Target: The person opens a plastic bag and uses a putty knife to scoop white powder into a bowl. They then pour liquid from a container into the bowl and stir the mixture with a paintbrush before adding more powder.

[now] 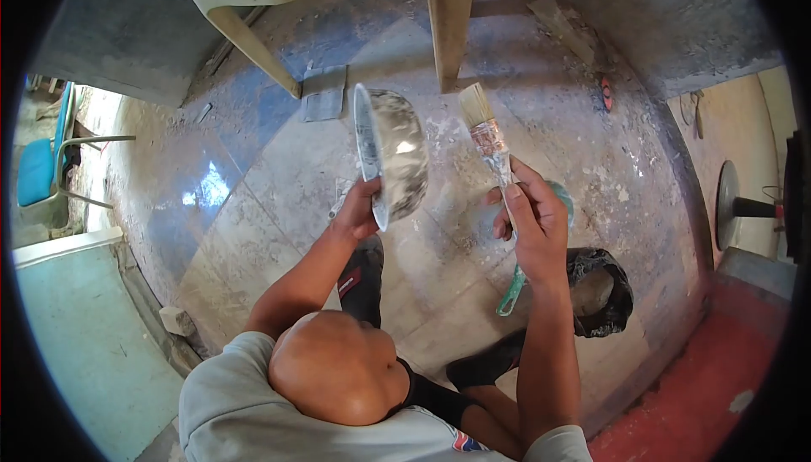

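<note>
Glossy metal bowl [397, 156], matt bristles [476, 105]

Fisheye warp, black corners; glare on tiled floor [207, 187], 9 o'clock; glints on metal bowl [404, 158]; grey wall [659, 23] dim, 2 o'clock.

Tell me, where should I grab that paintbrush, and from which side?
I'd grip the paintbrush by its narrow handle, coming from the bottom of the picture. The wide bristles point up and away, while the handle slants back down, so that side should keep your fingers off them. The right hand holds it there.
</note>
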`<action>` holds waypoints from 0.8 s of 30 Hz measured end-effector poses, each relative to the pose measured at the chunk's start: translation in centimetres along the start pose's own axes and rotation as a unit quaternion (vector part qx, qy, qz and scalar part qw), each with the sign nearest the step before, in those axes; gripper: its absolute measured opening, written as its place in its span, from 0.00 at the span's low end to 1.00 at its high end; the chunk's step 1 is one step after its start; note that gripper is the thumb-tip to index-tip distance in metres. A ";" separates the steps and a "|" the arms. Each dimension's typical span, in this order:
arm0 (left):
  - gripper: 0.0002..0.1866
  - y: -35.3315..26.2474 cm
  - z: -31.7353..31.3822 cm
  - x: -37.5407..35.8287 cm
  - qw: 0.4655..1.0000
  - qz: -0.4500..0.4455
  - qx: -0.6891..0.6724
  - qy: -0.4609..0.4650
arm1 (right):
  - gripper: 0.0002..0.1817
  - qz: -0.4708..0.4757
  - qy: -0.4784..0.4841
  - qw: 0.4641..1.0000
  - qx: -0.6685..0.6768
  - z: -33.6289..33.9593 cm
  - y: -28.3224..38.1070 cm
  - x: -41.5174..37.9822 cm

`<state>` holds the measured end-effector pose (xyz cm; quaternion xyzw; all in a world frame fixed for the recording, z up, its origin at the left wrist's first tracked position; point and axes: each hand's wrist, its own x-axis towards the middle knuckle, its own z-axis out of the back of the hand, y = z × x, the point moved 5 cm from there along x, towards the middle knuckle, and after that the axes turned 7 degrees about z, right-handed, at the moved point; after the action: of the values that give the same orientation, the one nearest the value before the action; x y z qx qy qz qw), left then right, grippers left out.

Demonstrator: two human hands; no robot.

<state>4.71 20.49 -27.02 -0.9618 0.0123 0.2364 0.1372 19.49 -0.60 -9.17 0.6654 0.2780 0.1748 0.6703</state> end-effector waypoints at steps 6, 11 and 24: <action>0.13 -2.8 2.9 0.1 0.956 -0.114 0.110 -0.247 | 0.22 -0.001 -0.081 0.997 -0.013 3.3 -1.8 0.1; 0.24 -3.3 -0.9 -0.6 0.932 -0.124 0.176 -0.290 | 0.22 -0.009 -0.071 0.995 -0.063 2.9 -1.7 -0.3; 0.33 -1.3 -6.1 -0.3 0.776 -0.277 0.555 -0.111 | 0.20 -0.013 -0.035 0.984 -0.174 -0.9 -7.5 1.5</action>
<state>7.30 20.12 -21.36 -0.6475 -0.1412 0.2454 0.7075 19.12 0.68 -16.74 0.5410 0.2281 0.1882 0.7873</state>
